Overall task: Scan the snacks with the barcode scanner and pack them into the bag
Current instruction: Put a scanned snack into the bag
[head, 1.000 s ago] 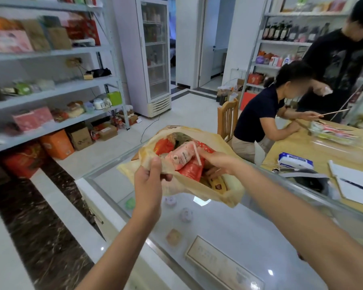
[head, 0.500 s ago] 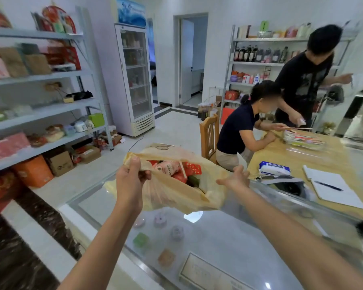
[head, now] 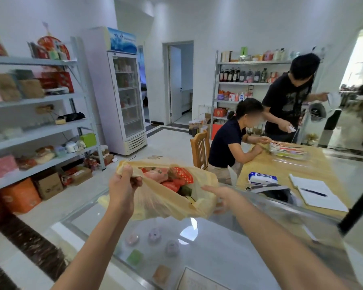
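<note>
Since the earlier frame our view has tilted upward, so more wall and ceiling show, and our right hand point(head: 222, 196) has come off the top of the snacks to the bag's right side. Landmark for these notes: the glass counter point(head: 228, 254).

We hold the yellow plastic bag point(head: 155, 201) just above the counter's far-left part. Our left hand point(head: 123, 186) pinches the bag's near-left rim, thumb and fingers pressed together on the film. The right hand lies against the bag's right flank; its fingertips are tucked behind the plastic, so we cannot tell whether that grip is closed on the film or merely resting.

Snacks point(head: 168, 177) show in the bag's mouth: pink and red packets, one red with pale dots, something green lower down. Labels are too blurred to read, and the lower contents are veiled by the film.

Under the glass, small round and square items point(head: 153, 237) are only smudges. At the counter's right edge a black object point(head: 355, 212) is blurred and cut short; we cannot say what it is.

Beyond the counter, at a wooden table point(head: 281, 166), one person point(head: 228, 141) sits and another point(head: 285, 103) stands. A notebook with a pen point(head: 316, 194) lies on that table, near a blue-and-white pack point(head: 262, 178).
</note>
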